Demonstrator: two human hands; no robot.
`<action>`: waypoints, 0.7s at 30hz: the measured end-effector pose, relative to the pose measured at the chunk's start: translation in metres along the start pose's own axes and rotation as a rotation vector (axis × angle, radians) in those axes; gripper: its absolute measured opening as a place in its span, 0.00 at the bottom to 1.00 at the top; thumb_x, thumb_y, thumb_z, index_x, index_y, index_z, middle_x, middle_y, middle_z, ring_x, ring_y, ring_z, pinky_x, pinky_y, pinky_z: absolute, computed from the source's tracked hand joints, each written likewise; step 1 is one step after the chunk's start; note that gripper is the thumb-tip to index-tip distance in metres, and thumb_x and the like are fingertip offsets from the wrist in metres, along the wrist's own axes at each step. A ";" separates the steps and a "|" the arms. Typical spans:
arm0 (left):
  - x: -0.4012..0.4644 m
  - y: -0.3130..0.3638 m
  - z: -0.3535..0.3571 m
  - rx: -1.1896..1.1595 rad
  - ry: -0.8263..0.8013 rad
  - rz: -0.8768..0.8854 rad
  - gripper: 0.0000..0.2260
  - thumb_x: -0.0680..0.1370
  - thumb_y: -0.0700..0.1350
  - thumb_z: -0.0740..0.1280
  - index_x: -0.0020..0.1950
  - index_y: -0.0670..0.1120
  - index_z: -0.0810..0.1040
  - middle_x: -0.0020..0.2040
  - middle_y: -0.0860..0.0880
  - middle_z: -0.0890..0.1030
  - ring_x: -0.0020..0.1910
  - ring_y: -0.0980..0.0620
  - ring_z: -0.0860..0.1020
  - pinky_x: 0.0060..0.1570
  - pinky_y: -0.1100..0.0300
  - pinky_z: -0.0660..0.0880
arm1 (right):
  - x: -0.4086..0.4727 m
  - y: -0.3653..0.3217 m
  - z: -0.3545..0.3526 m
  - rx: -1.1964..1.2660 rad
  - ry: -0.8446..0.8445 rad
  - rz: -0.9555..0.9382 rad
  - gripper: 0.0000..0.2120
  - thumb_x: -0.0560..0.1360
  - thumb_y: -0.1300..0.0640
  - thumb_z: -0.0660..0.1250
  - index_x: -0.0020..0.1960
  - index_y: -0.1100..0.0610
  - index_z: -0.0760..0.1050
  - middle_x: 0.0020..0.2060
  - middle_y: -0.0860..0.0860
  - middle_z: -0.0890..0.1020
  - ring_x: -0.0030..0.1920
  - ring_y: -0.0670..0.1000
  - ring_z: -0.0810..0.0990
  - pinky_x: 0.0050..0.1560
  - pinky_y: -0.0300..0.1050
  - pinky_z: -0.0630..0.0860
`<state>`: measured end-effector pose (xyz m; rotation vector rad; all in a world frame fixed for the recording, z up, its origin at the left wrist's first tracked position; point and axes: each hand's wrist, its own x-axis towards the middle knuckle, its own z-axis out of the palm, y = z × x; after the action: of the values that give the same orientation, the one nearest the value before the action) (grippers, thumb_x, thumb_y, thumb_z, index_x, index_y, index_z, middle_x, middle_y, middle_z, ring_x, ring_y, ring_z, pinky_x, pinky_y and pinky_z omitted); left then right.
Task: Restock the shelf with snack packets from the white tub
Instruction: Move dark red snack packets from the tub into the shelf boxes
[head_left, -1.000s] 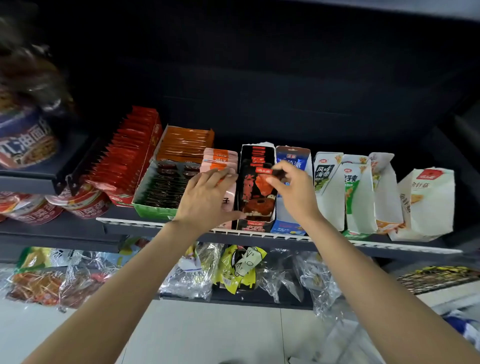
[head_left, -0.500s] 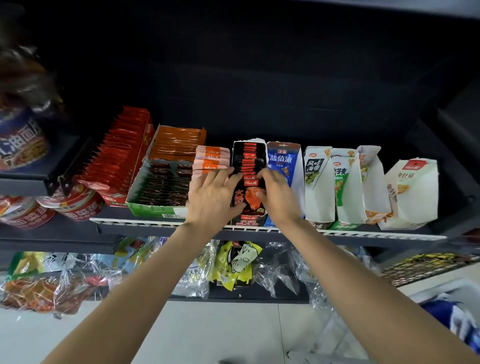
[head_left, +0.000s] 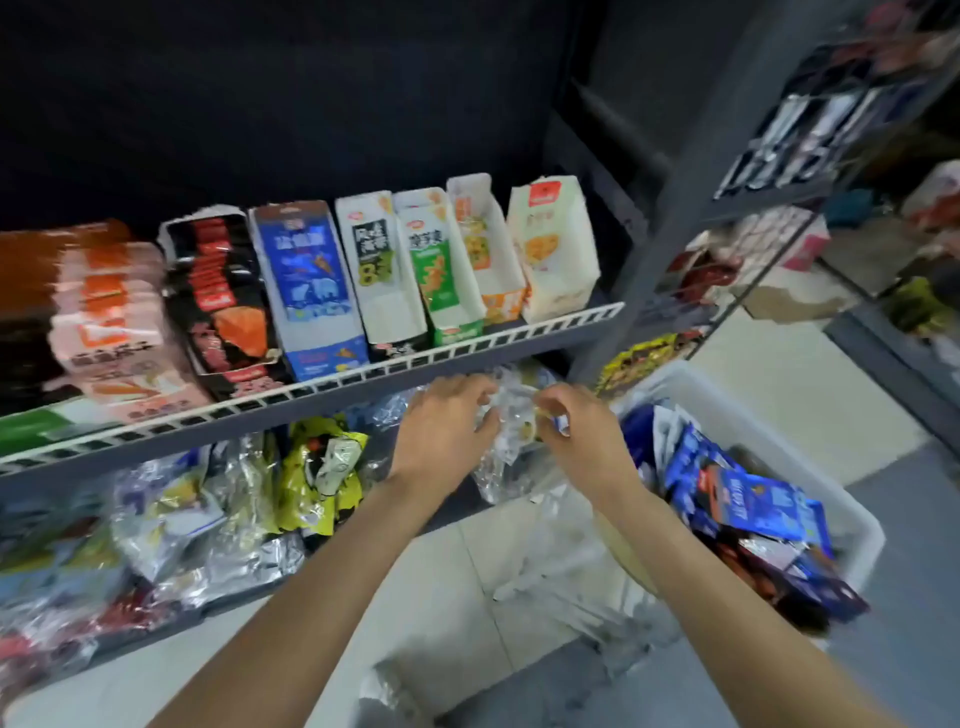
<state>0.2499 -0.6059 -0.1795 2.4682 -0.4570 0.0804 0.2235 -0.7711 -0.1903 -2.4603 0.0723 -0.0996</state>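
We find the left hand (head_left: 447, 428) and right hand (head_left: 579, 428) both pinching a crinkled clear wrapper (head_left: 506, 436) below the shelf (head_left: 467, 347) rail, apparently to open it; snack packets (head_left: 748, 512) sit in the white tub (head_left: 860, 525), lower right.

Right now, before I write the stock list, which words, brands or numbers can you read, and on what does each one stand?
"8": large digit on the white carton with black panel.
Blue carton: Chinese print, too blurred.
Black-and-red carton: too blurred.
Pink packets: too blurred.
Blue packets in the white tub: too blurred.
Clear plastic wrapper: no readable print.
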 end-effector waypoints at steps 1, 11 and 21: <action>0.000 0.020 0.020 -0.009 -0.058 0.016 0.12 0.76 0.44 0.64 0.59 0.46 0.77 0.54 0.48 0.80 0.56 0.47 0.75 0.56 0.53 0.71 | -0.016 0.024 -0.013 0.022 0.010 0.082 0.10 0.75 0.64 0.65 0.55 0.61 0.76 0.52 0.57 0.79 0.52 0.56 0.79 0.50 0.44 0.72; -0.030 0.154 0.173 0.033 -0.678 0.207 0.20 0.80 0.43 0.58 0.73 0.47 0.64 0.72 0.48 0.66 0.70 0.48 0.64 0.62 0.53 0.67 | -0.132 0.200 -0.088 -0.107 -0.006 0.400 0.16 0.72 0.58 0.68 0.59 0.57 0.75 0.51 0.57 0.80 0.52 0.60 0.77 0.43 0.45 0.68; -0.038 0.161 0.220 0.030 -0.717 0.101 0.20 0.80 0.44 0.59 0.73 0.47 0.65 0.67 0.45 0.72 0.65 0.44 0.71 0.60 0.50 0.71 | -0.140 0.233 -0.095 -0.293 -0.067 0.395 0.09 0.77 0.57 0.62 0.54 0.56 0.78 0.47 0.55 0.81 0.49 0.58 0.78 0.40 0.46 0.71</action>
<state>0.1482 -0.8451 -0.2717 2.4428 -0.8771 -0.7815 0.0694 -1.0003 -0.2703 -2.6842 0.5754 0.1779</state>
